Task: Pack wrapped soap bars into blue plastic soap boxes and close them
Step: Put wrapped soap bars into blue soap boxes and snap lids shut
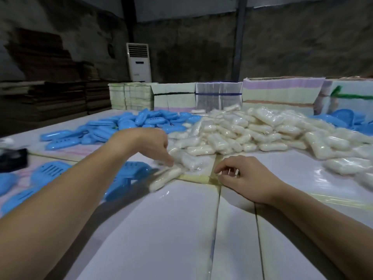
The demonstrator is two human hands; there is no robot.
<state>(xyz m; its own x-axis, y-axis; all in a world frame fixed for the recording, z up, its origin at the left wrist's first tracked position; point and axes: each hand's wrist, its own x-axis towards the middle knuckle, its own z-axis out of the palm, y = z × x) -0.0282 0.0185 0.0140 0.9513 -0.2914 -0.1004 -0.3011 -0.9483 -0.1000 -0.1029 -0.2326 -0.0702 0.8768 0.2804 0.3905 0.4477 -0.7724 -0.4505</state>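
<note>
A big heap of wrapped white soap bars (242,132) covers the middle and right of the white table (161,229). My left hand (149,144) reaches to the heap's near edge, fingers pointing down, and pinches the clear wrapper of one wrapped soap bar (165,177), which is blurred just below the fingertips. An open blue soap box (129,178) lies under my left forearm, partly hidden by it. My right hand (242,176) rests on the table near the heap with loosely curled fingers and holds nothing that I can see.
More blue box parts (50,170) lie at the near left, and a pile of blue soap boxes (141,122) sits behind them. Stacks of flat printed cartons (282,93) line the table's far edge. A black object (12,160) sits at the left edge.
</note>
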